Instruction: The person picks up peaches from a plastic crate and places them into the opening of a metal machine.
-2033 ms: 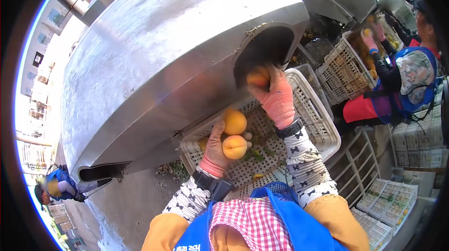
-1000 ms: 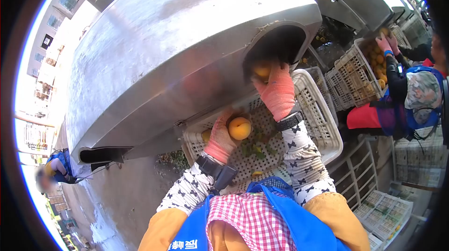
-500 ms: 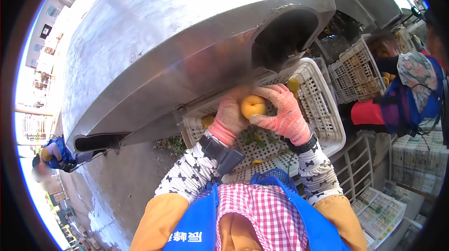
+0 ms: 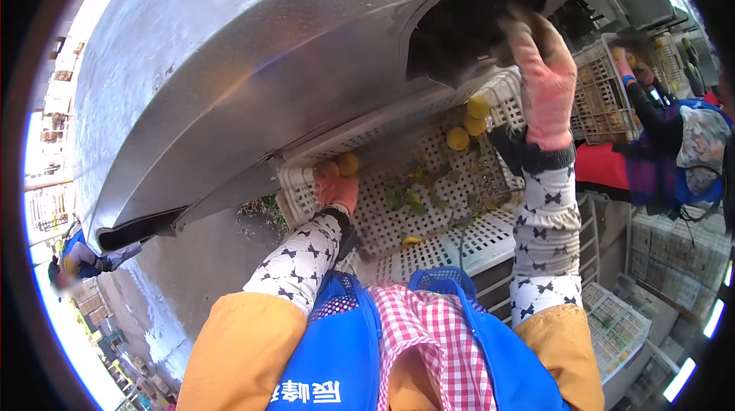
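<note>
My left hand (image 4: 337, 190), in a pink-and-white knit glove, reaches into the left end of the white plastic crate (image 4: 367, 132). Its fingers close around a yellow peach (image 4: 328, 167), and another peach (image 4: 349, 164) lies right beside it. My right hand (image 4: 545, 78), gloved the same way, is raised over the crate's right end, in front of the dark opening (image 4: 467, 24) of the metal chute. Its fingers are blurred but look spread, with no fruit visible in them. Several yellow peaches (image 4: 458, 138) sit in the crate's right back corner; leaves (image 4: 413, 200) litter its bottom.
The large curved metal housing (image 4: 253, 51) overhangs the crate's back edge. At right, a co-worker (image 4: 689, 143) reaches into another crate (image 4: 605, 89) of fruit. Stacked crates (image 4: 612, 327) stand at lower right. Another person (image 4: 76, 258) is at far left.
Both hands were together around one peach above the crate's middle. My left hand has moved left and down into the crate; my right hand has gone up to the right, towards the chute opening.
</note>
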`<act>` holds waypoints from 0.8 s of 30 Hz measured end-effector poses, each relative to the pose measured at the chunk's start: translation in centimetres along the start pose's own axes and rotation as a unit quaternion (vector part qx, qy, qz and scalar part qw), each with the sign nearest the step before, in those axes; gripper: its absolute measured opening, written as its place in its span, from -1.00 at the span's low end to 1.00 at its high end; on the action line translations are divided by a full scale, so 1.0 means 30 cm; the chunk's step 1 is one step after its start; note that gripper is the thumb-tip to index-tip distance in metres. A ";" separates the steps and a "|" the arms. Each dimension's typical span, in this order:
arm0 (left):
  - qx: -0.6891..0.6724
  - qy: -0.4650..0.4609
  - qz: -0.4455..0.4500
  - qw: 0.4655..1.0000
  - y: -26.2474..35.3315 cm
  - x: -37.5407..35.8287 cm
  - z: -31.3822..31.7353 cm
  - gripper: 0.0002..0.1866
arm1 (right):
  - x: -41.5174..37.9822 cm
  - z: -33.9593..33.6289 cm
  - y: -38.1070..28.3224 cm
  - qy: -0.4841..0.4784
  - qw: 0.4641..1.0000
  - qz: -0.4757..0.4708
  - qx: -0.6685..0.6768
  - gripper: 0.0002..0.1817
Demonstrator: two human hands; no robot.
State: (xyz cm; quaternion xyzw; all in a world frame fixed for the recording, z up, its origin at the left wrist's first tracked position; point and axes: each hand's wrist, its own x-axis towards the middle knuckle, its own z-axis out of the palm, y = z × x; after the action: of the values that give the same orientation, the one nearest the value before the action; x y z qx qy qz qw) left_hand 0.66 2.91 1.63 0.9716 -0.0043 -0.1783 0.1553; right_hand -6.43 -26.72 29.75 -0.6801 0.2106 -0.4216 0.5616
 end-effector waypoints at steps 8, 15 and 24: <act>0.076 -0.097 0.019 0.992 -0.042 0.024 0.136 -0.12 | -0.420 -0.236 0.790 -0.171 0.844 0.322 -0.393 -0.45; 0.079 -0.128 0.082 0.985 -0.079 -0.019 0.236 -0.13 | -0.420 -0.092 0.937 -0.273 0.721 0.295 -0.564 -0.31; -0.060 -0.135 0.096 0.984 0.113 0.046 0.128 -0.13 | -0.282 -0.137 0.198 -0.150 0.966 0.209 0.019 -0.13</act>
State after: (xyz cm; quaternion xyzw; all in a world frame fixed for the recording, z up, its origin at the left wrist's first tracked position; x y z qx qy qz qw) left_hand 0.77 -1.56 -1.23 0.9228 -0.1073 -0.2918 0.2277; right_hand -13.34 -24.34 21.37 -0.6657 0.2533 -0.1924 0.6750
